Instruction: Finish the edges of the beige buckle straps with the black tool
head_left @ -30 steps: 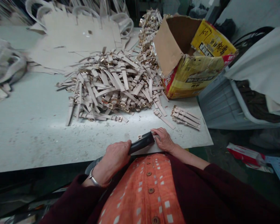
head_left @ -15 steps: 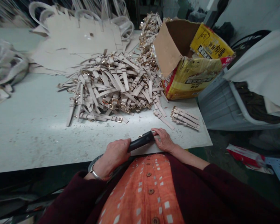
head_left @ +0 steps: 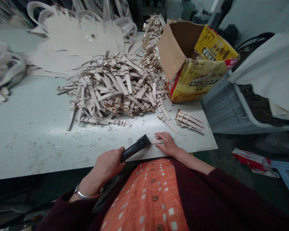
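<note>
My left hand (head_left: 110, 162) is wrapped round the lower end of a black handheld tool (head_left: 135, 148). This tool has a long round handle and a wider head, which points to the right; its exact kind does not show. Just past that head, my right hand (head_left: 168, 144) pinches a short pale strap (head_left: 157, 141) low over the table, fingers on its right part. The strap's left end lies close to the tool's head. Behind both hands spreads a big heap of pale buckle straps (head_left: 118, 86). A small row of straps (head_left: 190, 121) lies side by side at the right.
A yellow and brown cardboard box (head_left: 199, 77) stands on the table (head_left: 38, 138) behind the strap row. Off the table's right edge is a grey plastic bin (head_left: 221, 109) with cloth over it. Flat bag pieces with handles (head_left: 82, 35) lie at the back, more handles (head_left: 7, 67) at left.
My left hand has drawn the black tool back to the left, away from my right hand, so more of the strap shows. My right hand has stayed almost in place.
</note>
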Available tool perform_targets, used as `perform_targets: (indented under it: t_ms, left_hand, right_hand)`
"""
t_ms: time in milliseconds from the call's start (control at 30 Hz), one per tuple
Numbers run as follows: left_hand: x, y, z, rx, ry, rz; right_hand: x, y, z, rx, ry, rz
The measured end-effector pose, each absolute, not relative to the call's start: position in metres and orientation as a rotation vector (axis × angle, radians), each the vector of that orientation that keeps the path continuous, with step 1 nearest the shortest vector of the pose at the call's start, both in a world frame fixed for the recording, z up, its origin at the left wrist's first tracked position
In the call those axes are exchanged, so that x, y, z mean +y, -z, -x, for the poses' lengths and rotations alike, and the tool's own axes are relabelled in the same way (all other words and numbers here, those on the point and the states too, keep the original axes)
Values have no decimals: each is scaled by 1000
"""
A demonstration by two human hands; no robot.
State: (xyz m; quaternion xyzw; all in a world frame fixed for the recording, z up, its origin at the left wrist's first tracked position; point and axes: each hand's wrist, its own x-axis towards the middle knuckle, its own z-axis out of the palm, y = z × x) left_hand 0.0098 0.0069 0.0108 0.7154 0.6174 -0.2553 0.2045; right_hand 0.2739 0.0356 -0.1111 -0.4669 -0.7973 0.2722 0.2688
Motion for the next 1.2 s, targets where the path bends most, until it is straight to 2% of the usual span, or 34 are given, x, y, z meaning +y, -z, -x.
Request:
perform_targets:
  t_ms: [300,600,733,867,967,1100,1200]
  left_hand:
    - [13,5,-28,1823,533,-1929]
    - [-1,3,1,1876,467,-1837]
    - [-4,3,1,1871,443,-1823]
    - [-4,2,-1,1882,430,-1828]
    - [-5,2,-4,1869,432,-1833]
    - [-12,7,-4,1848,413,-1842]
    - [-18,11,-1,1843,402,-1850]
  right_hand:
    - [38,106,-286,-2132,-711,1212]
    - [52,96,-388,-1832,-154,1712]
    - [58,91,-380,-1803,4,1790]
    - [79,86,-329,-2041,-90,1694]
    - [104,87,-295,-2164,-163,1801]
    - [126,90,-278,-2198,-209,1899]
    - [121,89,-273,-2212,-312,1742]
